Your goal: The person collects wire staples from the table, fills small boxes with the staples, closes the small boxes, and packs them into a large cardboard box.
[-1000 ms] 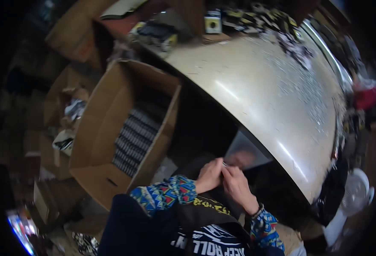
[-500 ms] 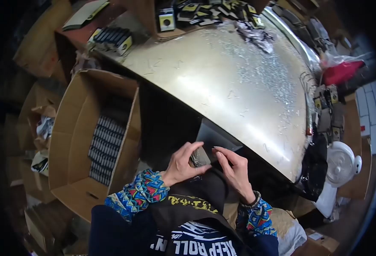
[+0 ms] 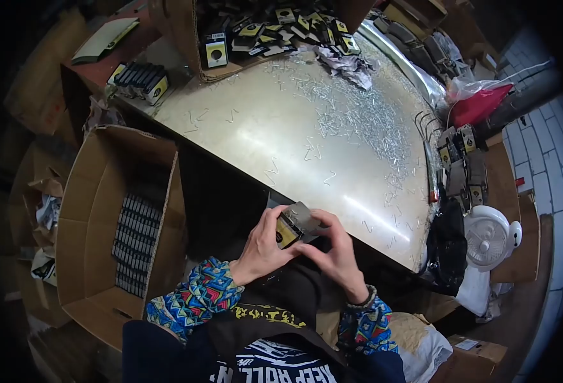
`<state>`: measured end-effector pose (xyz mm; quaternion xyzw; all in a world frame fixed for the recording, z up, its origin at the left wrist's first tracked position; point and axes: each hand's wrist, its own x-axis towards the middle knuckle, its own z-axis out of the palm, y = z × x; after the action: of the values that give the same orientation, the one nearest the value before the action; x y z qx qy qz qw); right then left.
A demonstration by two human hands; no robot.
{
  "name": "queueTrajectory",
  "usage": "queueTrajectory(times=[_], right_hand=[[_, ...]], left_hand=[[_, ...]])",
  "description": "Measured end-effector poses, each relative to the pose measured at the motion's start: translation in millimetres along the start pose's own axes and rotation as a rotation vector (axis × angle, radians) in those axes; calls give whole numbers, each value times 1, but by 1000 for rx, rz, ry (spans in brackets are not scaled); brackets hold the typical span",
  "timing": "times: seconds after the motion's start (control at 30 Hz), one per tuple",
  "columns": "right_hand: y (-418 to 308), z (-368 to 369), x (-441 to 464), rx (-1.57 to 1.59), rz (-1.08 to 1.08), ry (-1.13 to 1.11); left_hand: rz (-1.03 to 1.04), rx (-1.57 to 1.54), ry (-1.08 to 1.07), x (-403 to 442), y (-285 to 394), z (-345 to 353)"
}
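Observation:
A small black-and-yellow cardboard box [image 3: 286,233] with a raised grey flap is between my hands, just off the table's near edge. My left hand [image 3: 261,250] is closed around its left side, fingers over the back and thumb along the front. At the right side, my right hand [image 3: 336,253] has its fingers by the grey flap and its thumb at the box's lower corner. What lies inside the box is hard to make out. Beyond my hands, many bent metal wire hooks [image 3: 364,124] are scattered over the shiny table [image 3: 256,140].
To my left, a large open carton [image 3: 93,210] holds rows of packed small boxes [image 3: 137,233]. At the back, another carton [image 3: 230,70] contains a heap of black-and-yellow boxes. A row of boxes [image 3: 139,83] stands at back left. A white fan [image 3: 487,237] sits at right.
My right hand has come in from the side and now touches the box. The box has turned, showing its yellow face and upright flap. The view has shifted to the right.

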<state>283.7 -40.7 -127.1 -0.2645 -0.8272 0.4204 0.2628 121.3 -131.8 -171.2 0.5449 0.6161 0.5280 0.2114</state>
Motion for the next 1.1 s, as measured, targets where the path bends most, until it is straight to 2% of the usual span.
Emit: queueTrajectory(times=[0.07,0.17,0.27,0.4,0.43,0.53,0.77,0.87,0.9,1.0,1.1], right_hand=[[0,13,3,-107,-30,127],[1,22,5,7,31,253],[-8,27,13,-209,-184,223],[-3,32,12,253,231,397],[-1,28,12,128,188,368],[3,19,11,85,133,104],[-9,31,12,-16,-43,203],[-2,37,11,346,217,315],[-2,36,12,346,218,309],[-7,33,10,285,136,341],[3,28,-1,82,-62,342]], left_hand=[[8,-1,-2,0,3,3],[-4,68,18,0,8,3],[-6,86,-38,-2,11,2],[-17,110,-17,2,12,-6],[-15,114,-21,1,11,-7],[2,142,-48,0,10,-10],[26,141,-13,-3,8,-8],[21,157,-39,-2,13,-10],[16,149,-35,-3,11,-10],[-22,123,-19,-4,9,-13],[-49,102,53,-1,12,-14]])
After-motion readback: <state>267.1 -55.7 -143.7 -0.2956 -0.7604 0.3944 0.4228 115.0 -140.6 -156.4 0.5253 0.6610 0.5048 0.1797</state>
